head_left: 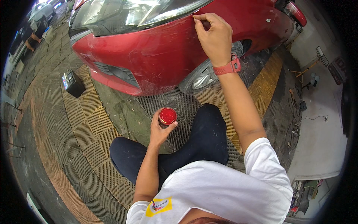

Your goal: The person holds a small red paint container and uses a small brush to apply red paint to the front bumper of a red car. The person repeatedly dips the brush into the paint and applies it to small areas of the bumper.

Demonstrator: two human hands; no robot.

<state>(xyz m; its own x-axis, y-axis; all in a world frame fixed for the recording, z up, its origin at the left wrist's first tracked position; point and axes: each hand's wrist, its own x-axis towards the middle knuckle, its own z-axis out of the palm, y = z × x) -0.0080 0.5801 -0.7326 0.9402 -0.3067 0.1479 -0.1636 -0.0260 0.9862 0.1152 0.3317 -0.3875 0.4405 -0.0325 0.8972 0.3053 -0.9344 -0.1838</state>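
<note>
My left hand (158, 133) is wrapped round a small round jar (167, 116), its top bright red, held between my knees. Up by the outer corner of the headlight (140, 13), my right hand (217, 33) is closed in a pinch. Its fingertips meet the red car's painted front corner (164, 48), and whatever they hold is too small to make out. Pale scuffs and scratches mark the red bumper below the headlight.
The front wheel (207, 74) stands just beneath my right forearm. A black box-shaped battery (73, 83) sits on the grated floor tiles (84, 123) to the left. Cables (294, 119) and a yellow stand (307, 67) are by the right wall. Another person's arm shows far left.
</note>
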